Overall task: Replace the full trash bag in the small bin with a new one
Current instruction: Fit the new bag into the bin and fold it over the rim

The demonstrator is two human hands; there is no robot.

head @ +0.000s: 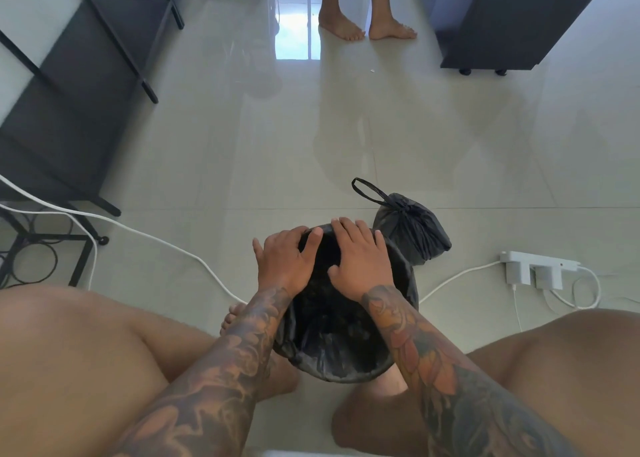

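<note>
A small round bin (346, 373) stands on the floor between my knees, lined with a new black trash bag (329, 325) folded over its rim. Both hands lie on the far rim. My left hand (285, 259) rests there with fingers spread over the bag's edge. My right hand (360, 259) lies flat beside it, fingers straight, thumb inside the opening. The full black trash bag (412, 231), tied shut with a loop handle sticking up, sits on the floor just behind the bin to the right.
A white power strip (536, 271) with plugs and white cables (145, 234) lies on the tiled floor right and left of the bin. Black metal shelving (69, 110) stands at left, a dark cabinet (502, 23) at far right. Another person's bare feet (367, 28) stand ahead.
</note>
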